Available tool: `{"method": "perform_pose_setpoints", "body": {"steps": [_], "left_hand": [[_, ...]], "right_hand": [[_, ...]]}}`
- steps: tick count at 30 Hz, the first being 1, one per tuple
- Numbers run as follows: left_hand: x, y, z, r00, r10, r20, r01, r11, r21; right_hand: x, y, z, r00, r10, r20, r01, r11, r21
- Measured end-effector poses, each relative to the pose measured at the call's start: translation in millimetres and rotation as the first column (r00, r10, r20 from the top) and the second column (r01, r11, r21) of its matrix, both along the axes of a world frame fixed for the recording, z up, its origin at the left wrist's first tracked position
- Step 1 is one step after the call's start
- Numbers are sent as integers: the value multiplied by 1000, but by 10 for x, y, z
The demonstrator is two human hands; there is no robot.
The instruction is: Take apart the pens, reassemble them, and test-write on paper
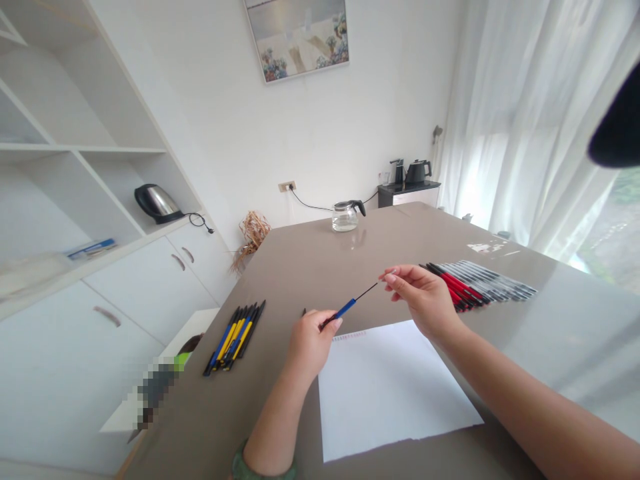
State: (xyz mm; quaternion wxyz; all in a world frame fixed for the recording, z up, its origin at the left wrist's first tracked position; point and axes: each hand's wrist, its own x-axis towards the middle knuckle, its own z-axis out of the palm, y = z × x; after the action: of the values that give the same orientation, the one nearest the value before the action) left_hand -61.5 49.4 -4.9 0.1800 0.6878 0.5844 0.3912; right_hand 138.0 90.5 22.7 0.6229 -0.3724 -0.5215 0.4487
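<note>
My left hand (311,340) is closed round the lower end of a blue pen (346,308) held above the table. My right hand (423,297) pinches the thin black tip (367,291) that sticks out of the pen's far end. Under both hands lies a white sheet of paper (390,393). A bundle of blue, yellow and black pens (235,335) lies to the left of my left hand. A row of red and black pens (475,283) lies just right of my right hand.
The brown table (310,267) carries a glass coffee pot (346,215) at its far edge. White shelves and cupboards with a steel kettle (156,202) stand on the left. A side cabinet with a black kettle (415,172) and white curtains are at the right.
</note>
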Motion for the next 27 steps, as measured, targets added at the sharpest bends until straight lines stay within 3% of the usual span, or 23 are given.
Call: {"method": "perform_pose_setpoints", "body": {"steps": [11,16,20,24,27], "left_hand": [[7,-1,-1,999,-38,-10,38,999,-2],[17,-2,-11,999,-40,33,40,999,-12],[30,-7,16,983,-36,178,51,996,-79],[-75,-2,113,911,85,404,-22,987,-159],[-235,18,183,815,217,537,-188,976,-109]], "right_hand": [[-75,-56,-38,981,173,88,-165,982,-87],[-106,-90,-32,978,188,85,-181,980,-87],[-114,-78,-83,974,198,109,-186,976,-112],[-172,-17,-187,948,188,256,-139,970,-198],[-300,64,-245,807,248,535,-137,961,-239]]}}
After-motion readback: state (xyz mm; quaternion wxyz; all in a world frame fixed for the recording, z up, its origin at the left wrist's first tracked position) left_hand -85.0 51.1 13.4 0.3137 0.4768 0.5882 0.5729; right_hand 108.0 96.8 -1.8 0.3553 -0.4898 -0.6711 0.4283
